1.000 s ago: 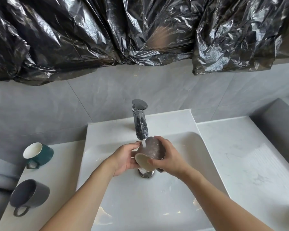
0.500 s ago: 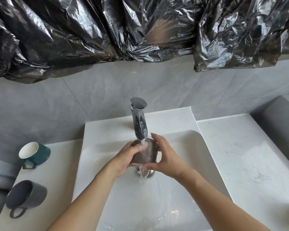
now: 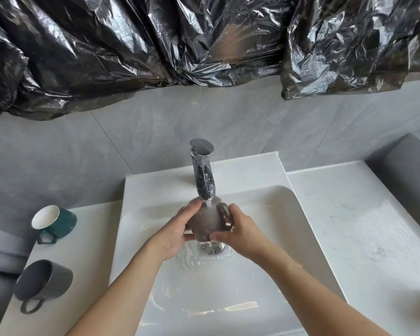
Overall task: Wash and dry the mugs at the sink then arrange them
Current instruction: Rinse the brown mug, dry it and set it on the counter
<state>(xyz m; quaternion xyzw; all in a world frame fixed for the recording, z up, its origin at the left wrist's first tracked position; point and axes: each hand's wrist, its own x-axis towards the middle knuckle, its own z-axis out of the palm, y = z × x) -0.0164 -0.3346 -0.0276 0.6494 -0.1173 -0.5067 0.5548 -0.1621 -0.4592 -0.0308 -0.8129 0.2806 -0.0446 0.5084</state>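
Two hands hold one brown-grey mug under the running tap, above the drain of the white sink. The left hand wraps its fingers round the mug's left side, thumb on the upper wall. The right hand curls round the right side, next to the mug's handle, which points right and toward the camera. Water falls from the spout onto the mug's wall, and runs off into the basin, rippling around the drain.

On the table left of the sink, two more mugs lie on their sides, well apart from the hands: a green mug with a white inside farther back, and a dark grey mug nearer, both with handles toward the camera. Crumpled black plastic sheeting hangs over the grey tiled wall behind the tap.
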